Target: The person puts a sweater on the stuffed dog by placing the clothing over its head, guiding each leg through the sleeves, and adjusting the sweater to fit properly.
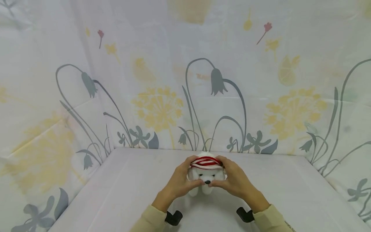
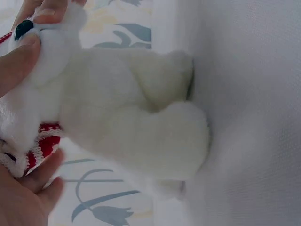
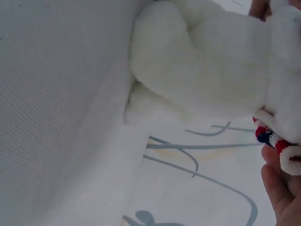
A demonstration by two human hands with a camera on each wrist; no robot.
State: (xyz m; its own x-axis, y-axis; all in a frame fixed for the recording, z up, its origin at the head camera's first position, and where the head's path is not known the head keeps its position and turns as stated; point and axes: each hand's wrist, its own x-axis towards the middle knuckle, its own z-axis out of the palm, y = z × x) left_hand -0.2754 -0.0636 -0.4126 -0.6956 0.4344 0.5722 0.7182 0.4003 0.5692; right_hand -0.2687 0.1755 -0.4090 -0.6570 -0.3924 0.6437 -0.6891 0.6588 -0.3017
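Note:
A white plush dog [image 1: 206, 176] with a black nose stands upright on the white table, facing me. It wears a red-and-white striped knitted hat [image 1: 206, 163]. From the left side, my left hand [image 1: 180, 181] grips the head, thumb beside the nose and fingers up by the hat. My right hand [image 1: 237, 181] holds the opposite side in the same way. In the left wrist view, the plush body [image 2: 122, 103] and legs touch the tabletop. The right wrist view shows the body [image 3: 211, 61], with fingertips [image 3: 277, 186] by the hat's knitted edge; the face is out of sight.
The white tabletop [image 1: 127, 180] runs back to a hanging cloth [image 1: 162, 71] printed with grey and yellow flowers, which also closes off both sides. Black wrist mounts [image 1: 174, 218] stick out from under both forearms, close above the table.

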